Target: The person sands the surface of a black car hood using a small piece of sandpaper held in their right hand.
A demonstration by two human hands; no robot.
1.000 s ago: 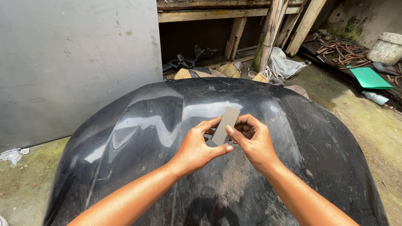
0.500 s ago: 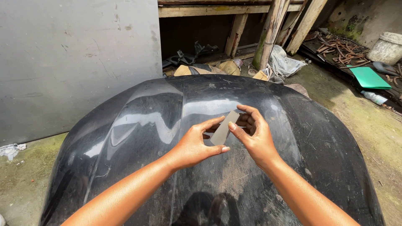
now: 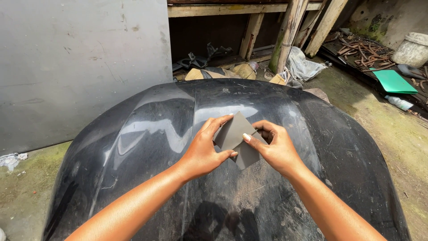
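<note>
Both hands are holding a grey sheet of sandpaper [image 3: 235, 133] just above a black car hood [image 3: 147, 134].

The sandpaper is hanging between the two hands over the middle of the hood, partly folded, with a second grey flap showing below the upper one. The left hand [image 3: 203, 151] is pinching its left edge, its fingers [image 3: 219, 121] lying along the top and the thumb closing from beneath. The right hand [image 3: 276, 149] is gripping the right edge, thumb pressing on the face of the sheet and the other fingers curling behind it. The hood is lying domed and glossy, dusty and scuffed near the person. Beyond it a grey panel [image 3: 80, 67] is standing at the left, wooden posts [image 3: 290, 31] are rising behind, and a green board [image 3: 393, 81] is lying among scrap on the mossy ground at the right.
</note>
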